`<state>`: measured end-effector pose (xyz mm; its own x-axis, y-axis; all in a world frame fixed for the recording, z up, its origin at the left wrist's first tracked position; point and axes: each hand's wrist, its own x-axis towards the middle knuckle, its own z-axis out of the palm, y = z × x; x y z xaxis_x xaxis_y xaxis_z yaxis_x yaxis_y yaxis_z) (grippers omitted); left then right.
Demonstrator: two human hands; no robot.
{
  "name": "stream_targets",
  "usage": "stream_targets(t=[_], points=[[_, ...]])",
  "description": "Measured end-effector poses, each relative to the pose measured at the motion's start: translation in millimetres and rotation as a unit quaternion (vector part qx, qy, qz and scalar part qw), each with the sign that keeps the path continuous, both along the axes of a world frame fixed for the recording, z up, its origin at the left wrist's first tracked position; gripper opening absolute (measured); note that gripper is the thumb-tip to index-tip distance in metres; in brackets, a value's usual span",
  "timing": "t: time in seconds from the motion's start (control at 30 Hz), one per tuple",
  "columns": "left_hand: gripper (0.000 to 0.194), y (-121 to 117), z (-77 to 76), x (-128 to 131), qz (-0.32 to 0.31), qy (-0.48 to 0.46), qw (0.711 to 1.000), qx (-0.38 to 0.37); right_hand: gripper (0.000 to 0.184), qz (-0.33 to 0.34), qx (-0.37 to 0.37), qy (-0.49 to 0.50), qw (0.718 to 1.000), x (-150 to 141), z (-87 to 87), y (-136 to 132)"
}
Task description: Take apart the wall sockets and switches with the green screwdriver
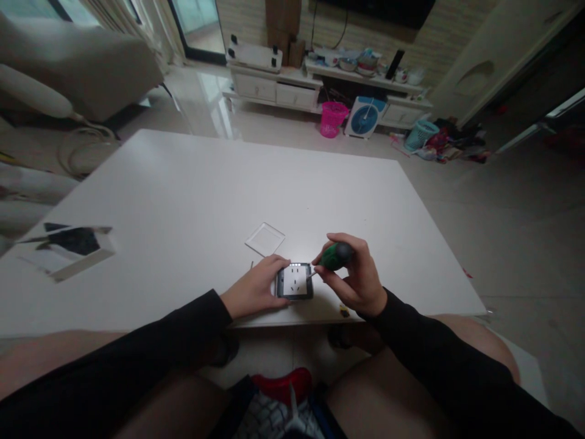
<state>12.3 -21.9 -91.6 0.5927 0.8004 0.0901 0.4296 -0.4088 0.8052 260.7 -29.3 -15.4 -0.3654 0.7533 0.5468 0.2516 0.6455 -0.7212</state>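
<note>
Here's the socket (296,281) on the counter (183,195), close to the near edge, and the left hand (256,285) spans it, part open, gripping with thumb near and fingers far. The right hand (362,281) curls snugly round the green screwdriver (335,256), its shaft reaching the socket's right side. This socket looks light and stiff, probably smooth plastic that could skid or crack under force; the outer edges seem the safest hold.
</note>
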Motion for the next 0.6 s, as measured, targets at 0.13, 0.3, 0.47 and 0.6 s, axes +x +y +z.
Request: stream_targets(t=[0.13, 0.3, 0.47, 0.6], points=[[0.066, 0.7, -0.5, 0.0, 0.001, -0.003, 1.0, 0.01, 0.061, 0.002, -0.027, 0.011, 1.0, -0.2, -2.7, -2.2], [0.065, 0.3, -1.3, 0.0, -0.001, -0.011, 1.0, 0.011, 0.061, 0.002, -0.031, -0.003, 1.0, -1.3, -4.2, -3.3], [0.067, -0.9, -2.0, -0.2, 0.001, -0.005, 1.0, 0.005, 0.059, 0.004, -0.041, -0.004, 0.999, -4.7, -6.7, -1.7], [0.065, -0.6, -2.9, -0.7, -0.004, -0.012, 1.0, 0.007, 0.058, 0.002, -0.04, -0.016, 0.999, -8.1, -7.4, -0.8]])
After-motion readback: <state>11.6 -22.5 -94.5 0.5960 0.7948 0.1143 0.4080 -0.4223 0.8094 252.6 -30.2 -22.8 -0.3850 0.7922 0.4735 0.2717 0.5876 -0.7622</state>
